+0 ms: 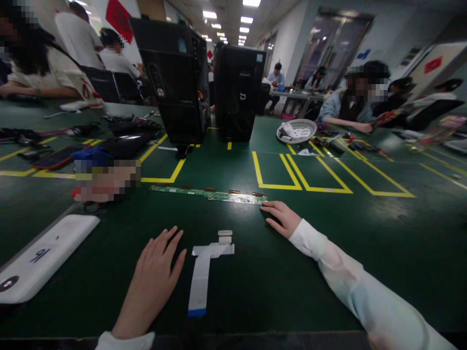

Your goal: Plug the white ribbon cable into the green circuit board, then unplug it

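My left hand (158,272) lies palm down on the green tabletop, fingers stretched out. Just to its right is a white flat ribbon cable (200,284), bent into a cross-like shape, with a blue end at the bottom and a small connector (225,234) at the top. A long, narrow green circuit board (237,197) lies across the table farther off. At the board's right end, my right hand (282,217) reaches in with its fingertips on or right beside the edge. Its thumb stays apart from the other fingers.
Two black computer towers (239,92) stand beyond the board. A white device (47,257) lies at the left, with a tangle of cables (36,138) behind it. At the back right sits a white basket (296,131). Yellow tape marks rectangles on the table; other people sit around.
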